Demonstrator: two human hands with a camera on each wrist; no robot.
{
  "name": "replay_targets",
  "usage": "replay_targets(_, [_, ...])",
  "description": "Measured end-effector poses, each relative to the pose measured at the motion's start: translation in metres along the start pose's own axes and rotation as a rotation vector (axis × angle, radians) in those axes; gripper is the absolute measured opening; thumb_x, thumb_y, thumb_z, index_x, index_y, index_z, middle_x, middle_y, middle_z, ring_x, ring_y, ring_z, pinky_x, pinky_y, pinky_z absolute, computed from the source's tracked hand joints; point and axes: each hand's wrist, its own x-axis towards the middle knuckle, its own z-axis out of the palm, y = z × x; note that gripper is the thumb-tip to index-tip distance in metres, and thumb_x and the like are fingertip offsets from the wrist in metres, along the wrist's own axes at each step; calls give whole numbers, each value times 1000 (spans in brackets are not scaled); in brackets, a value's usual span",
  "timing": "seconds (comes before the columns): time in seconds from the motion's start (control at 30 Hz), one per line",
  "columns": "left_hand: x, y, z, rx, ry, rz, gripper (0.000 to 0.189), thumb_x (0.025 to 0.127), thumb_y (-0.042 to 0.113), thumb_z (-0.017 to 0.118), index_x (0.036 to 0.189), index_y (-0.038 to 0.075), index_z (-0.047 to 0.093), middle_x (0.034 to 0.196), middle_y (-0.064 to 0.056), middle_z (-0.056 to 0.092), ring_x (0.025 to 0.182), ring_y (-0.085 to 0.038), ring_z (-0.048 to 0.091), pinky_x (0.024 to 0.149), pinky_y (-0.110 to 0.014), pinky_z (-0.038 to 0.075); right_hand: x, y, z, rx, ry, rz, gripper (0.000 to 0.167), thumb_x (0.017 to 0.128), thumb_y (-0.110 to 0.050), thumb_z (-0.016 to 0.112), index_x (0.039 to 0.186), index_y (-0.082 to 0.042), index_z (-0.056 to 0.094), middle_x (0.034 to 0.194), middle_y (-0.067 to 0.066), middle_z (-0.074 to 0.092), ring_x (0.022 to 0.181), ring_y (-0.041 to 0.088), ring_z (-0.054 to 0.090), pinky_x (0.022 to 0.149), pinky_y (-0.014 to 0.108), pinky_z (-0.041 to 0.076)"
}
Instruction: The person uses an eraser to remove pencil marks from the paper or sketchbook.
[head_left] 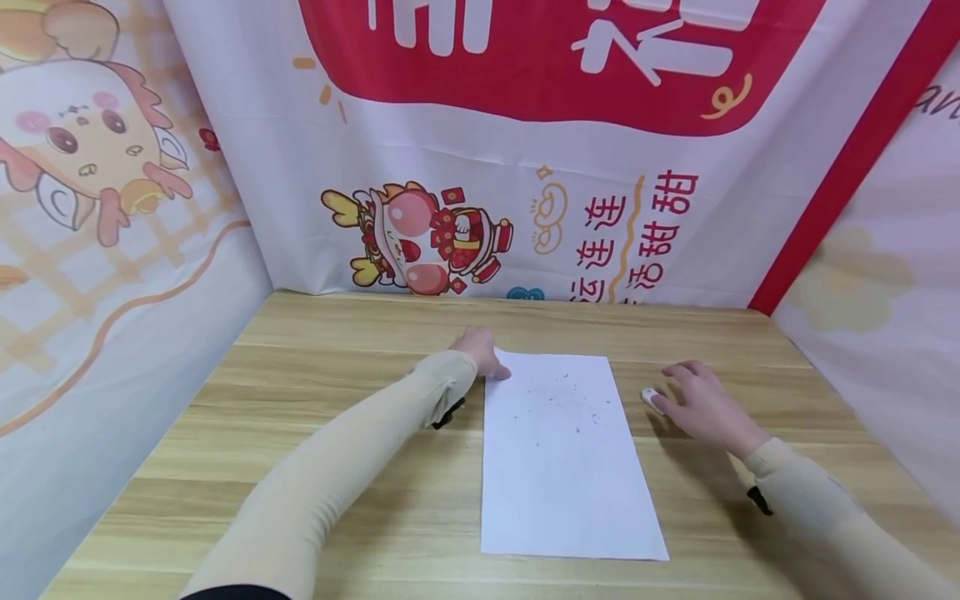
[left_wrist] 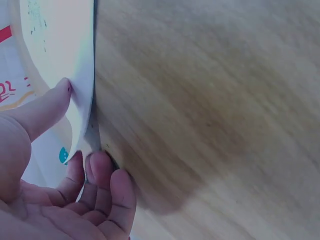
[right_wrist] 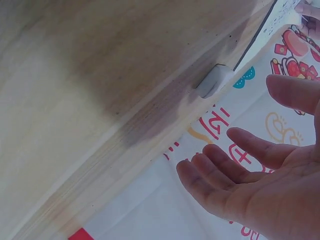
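Note:
A white sheet of paper (head_left: 570, 492) lies lengthwise on the wooden table, with dark crumbs and a faint grey smudge on its far half. At its far left corner, my left hand (head_left: 477, 350) pinches the edge. The left wrist view shows the thumb on the upper face and the fingers under the slightly lifted, bent paper (left_wrist: 82, 95). To the right of the sheet rests a small white eraser (head_left: 651, 400), worn grey in places. Just beside it is my right hand (head_left: 705, 404), fingers spread and relaxed; the right wrist view shows the eraser (right_wrist: 216, 81) apart from the fingertips.
The wooden table (head_left: 337, 492) reaches back to a white and red printed cloth (head_left: 450, 150) hanging behind it. Printed cloths also hang along the left (head_left: 135, 275) and right (head_left: 885, 350) sides. A few dark specks lie on the wood near the eraser.

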Motion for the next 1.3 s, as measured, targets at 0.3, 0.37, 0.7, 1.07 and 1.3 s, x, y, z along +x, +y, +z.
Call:
replay_targets(0.3, [0, -3, 2, -43, 1, 33, 52, 78, 27, 86, 114, 3, 58, 103, -9, 59, 91, -23, 56, 83, -37, 50, -1, 0, 3, 18, -1, -23, 56, 95, -25, 67, 129, 16, 51, 129, 37, 45, 118, 50, 43, 96, 65, 37])
replay_targets(0.37, [-2, -5, 1, -45, -2, 60, 44, 80, 24, 84, 109, 1, 60, 99, -10, 60, 86, -23, 57, 78, -36, 51, -2, 0, 4, 23, 3, -31, 55, 95, -25, 67, 129, 16, 50, 129, 37, 45, 118, 50, 43, 96, 65, 37])
replay_targets(0.7, [-17, -15, -20, -242, -36, 74, 16, 95, 17, 68, 95, 1, 73, 72, -11, 67, 54, -22, 64, 56, -31, 56, -6, 2, 4, 25, 14, -45, 55, 94, -24, 68, 130, 15, 51, 129, 36, 45, 117, 50, 43, 95, 66, 39])
replay_targets(1.07, [-34, -19, -65, -335, -30, 153, 24, 95, 8, 65, 74, -2, 71, 61, -10, 65, 49, -14, 59, 64, -33, 58, -7, 2, 2, 15, 17, -59, 53, 95, -22, 67, 130, 15, 51, 130, 38, 44, 119, 51, 41, 95, 67, 37])
replay_targets(1.3, [-51, -18, -79, -415, -33, 117, 23, 95, 8, 65, 75, -2, 69, 63, -10, 64, 52, -14, 60, 67, -33, 58, -8, -1, 4, 6, 30, -78, 51, 94, -21, 67, 127, 15, 53, 127, 38, 45, 116, 51, 43, 93, 66, 39])
